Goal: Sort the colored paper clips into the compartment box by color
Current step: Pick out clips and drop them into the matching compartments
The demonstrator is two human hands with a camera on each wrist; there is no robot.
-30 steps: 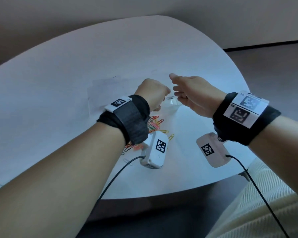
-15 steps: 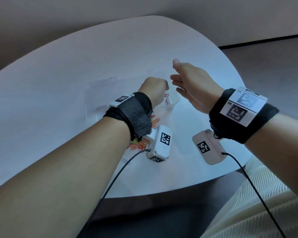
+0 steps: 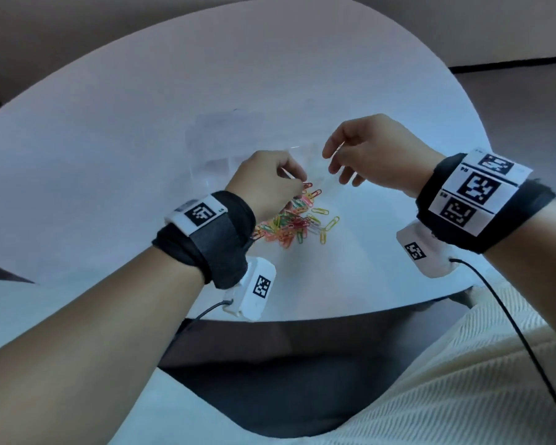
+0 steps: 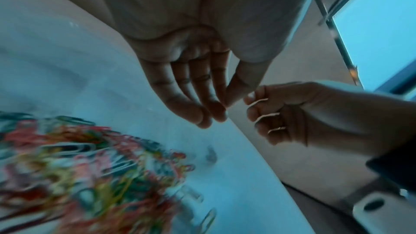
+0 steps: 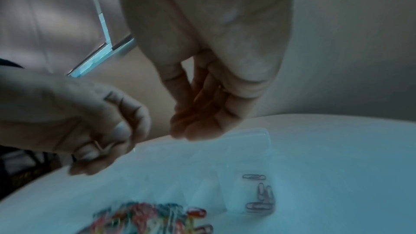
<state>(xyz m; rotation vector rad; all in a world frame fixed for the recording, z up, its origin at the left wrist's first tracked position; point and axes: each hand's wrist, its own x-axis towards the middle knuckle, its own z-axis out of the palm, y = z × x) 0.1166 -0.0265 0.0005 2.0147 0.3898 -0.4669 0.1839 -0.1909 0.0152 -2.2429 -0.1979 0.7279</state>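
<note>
A heap of colored paper clips (image 3: 292,223) lies on the white table, blurred in the left wrist view (image 4: 90,166). Just beyond it sits the clear compartment box (image 3: 219,165), hard to make out; the right wrist view shows its far rim (image 5: 258,131) and several dark clips (image 5: 258,195) in one end compartment. My left hand (image 3: 297,184) hovers at the heap's far edge, thumb and fingers pinching a thin pale clip. My right hand (image 3: 331,155) hangs above the box, thumb and forefinger closed on what looks like another pale clip, other fingers loose.
The white table (image 3: 109,155) is curved, with its front edge close to my wrists. Cabled wrist cameras (image 3: 254,287) (image 3: 421,248) hang under both forearms. A cream-clothed leg (image 3: 463,364) is below the edge at the right.
My left hand has pulled back from the box to the heap's far edge. My right hand has lifted and gone from flat fingers to a pinch. The head view has shifted closer.
</note>
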